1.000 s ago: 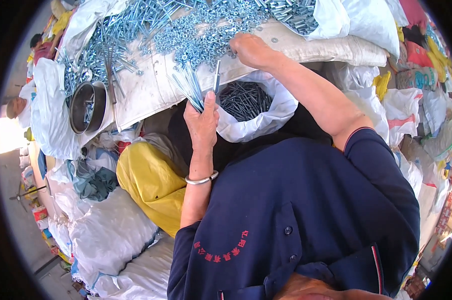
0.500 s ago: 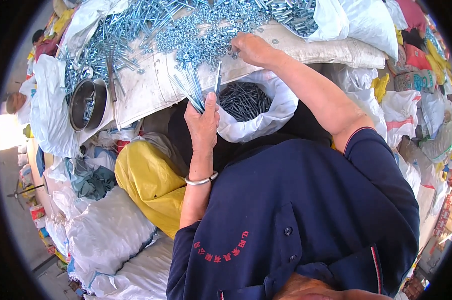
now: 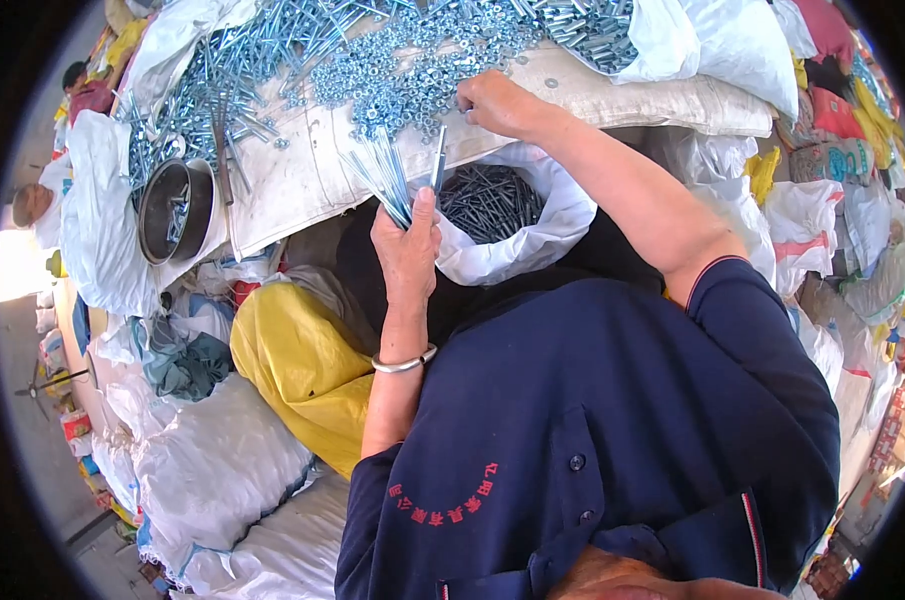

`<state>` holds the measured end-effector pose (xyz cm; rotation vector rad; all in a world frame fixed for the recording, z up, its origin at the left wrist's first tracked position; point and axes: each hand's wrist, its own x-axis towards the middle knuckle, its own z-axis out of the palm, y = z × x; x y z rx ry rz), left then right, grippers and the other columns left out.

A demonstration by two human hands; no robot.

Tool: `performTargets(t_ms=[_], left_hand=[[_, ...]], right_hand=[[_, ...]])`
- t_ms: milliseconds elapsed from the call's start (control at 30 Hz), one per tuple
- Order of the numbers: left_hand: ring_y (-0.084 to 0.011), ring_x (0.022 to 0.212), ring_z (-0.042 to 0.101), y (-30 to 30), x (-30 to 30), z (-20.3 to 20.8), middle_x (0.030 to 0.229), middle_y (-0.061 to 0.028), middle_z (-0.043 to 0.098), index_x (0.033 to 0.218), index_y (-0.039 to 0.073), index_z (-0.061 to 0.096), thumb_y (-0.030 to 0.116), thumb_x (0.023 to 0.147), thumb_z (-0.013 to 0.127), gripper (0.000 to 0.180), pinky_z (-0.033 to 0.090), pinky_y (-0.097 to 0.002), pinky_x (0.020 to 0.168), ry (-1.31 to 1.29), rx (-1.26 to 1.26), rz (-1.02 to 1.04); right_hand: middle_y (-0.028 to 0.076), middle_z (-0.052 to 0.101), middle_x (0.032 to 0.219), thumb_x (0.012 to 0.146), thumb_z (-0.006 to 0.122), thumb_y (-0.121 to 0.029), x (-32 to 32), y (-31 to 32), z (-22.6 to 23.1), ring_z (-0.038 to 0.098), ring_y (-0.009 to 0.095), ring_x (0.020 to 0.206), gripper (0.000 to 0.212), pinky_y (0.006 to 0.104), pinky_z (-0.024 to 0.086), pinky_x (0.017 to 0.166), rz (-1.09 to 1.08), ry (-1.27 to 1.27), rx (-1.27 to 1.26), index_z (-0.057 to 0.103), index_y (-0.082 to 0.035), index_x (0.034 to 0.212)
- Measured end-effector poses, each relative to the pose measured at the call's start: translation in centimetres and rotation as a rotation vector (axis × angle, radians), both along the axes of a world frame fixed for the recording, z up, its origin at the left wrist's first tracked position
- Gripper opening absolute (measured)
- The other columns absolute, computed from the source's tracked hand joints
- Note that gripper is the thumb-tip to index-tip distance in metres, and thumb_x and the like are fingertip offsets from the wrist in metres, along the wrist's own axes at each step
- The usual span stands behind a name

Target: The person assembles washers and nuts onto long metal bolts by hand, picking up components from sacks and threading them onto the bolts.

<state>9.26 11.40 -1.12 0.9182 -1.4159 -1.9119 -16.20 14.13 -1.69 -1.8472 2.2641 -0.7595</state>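
Note:
My left hand [image 3: 405, 248] is closed round a bundle of long, thin silver metal rods [image 3: 382, 178], which fan up and to the left. One thicker rod with a darker lower part [image 3: 439, 158] stands apart from them, pinched by the thumb. My right hand [image 3: 499, 104] is at the near edge of a heap of small silver nuts [image 3: 397, 78], its fingers bent together; what they hold, if anything, is hidden. Between my arms an open white bag [image 3: 570, 213] is full of dark screw-like pieces [image 3: 489, 204].
Long silver bolts [image 3: 187, 105] lie heaped on the pale cloth-covered work surface [image 3: 317, 175]. A dark round pan [image 3: 152, 215] with a few metal pieces sits at its left edge, beside a slim metal tool [image 3: 222, 160]. Yellow sacking [image 3: 297, 345] and white sacks [image 3: 207, 450] crowd my left.
My right hand has shifted slightly left and down along the edge of the nuts. The left hand, with its rods, has barely moved.

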Motion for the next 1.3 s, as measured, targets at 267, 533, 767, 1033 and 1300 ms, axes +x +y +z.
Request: performTargets(t_ms=[267,533,767,1033,1300], left_hand=[[-0.0049,0.046,0.045,-0.2,0.2,-0.5,0.068,-0.0004,0.054,0.091,0.005,0.056,0.029,0.092,0.07,0.028,0.032,-0.0191,0.038,0.006,0.025,-0.005],[-0.0045,0.046,0.045,-0.1,0.0,-0.4,0.068,-0.0002,0.054,0.091,0.005,0.056,0.029,0.092,0.07,0.028,0.032,-0.0189,0.037,0.003,0.025,-0.021],[-0.0044,0.046,0.045,0.0,-0.2,-0.3,0.067,-0.0003,0.054,0.092,0.005,0.057,0.03,0.092,0.07,0.028,0.032,-0.0184,0.037,-0.01,0.036,-0.027],[-0.0046,0.046,0.045,-0.2,0.1,-0.5,0.067,-0.0001,0.054,0.092,0.005,0.057,0.03,0.092,0.071,0.028,0.031,-0.0187,0.037,-0.012,0.03,-0.018],[-0.0046,0.045,0.043,-0.3,-0.3,-0.6,0.068,-0.0005,0.053,0.093,0.005,0.056,0.029,0.092,0.071,0.029,0.03,-0.019,0.037,-0.015,0.055,-0.031]], right_hand=[[0.02,0.067,0.082,0.072,0.07,-0.001,0.4,-0.1,0.9,0.066,0.036,0.079,0.015,0.0415,0.051,0.07,0.0,-0.012,0.046,0.064,0.0,0.086],[0.019,0.068,0.084,0.07,0.069,0.001,-0.1,0.0,0.9,0.066,0.034,0.081,0.02,0.0419,0.051,0.071,-0.042,-0.033,0.122,0.066,-0.001,0.09],[0.016,0.066,0.08,0.073,0.067,0.001,-0.9,0.4,-0.7,0.065,0.033,0.079,0.023,0.0426,0.051,0.072,0.167,-0.05,-0.071,0.066,0.0,0.096],[0.02,0.069,0.092,0.071,0.065,0.002,-0.6,0.7,0.7,0.066,0.037,0.086,0.021,0.0429,0.051,0.076,0.024,-0.169,0.058,0.068,0.0,0.092],[0.019,0.067,0.084,0.075,0.065,-0.002,-0.4,-0.2,-0.6,0.065,0.036,0.082,0.009,0.0439,0.05,0.073,-0.026,-0.051,0.038,0.066,0.001,0.083]])
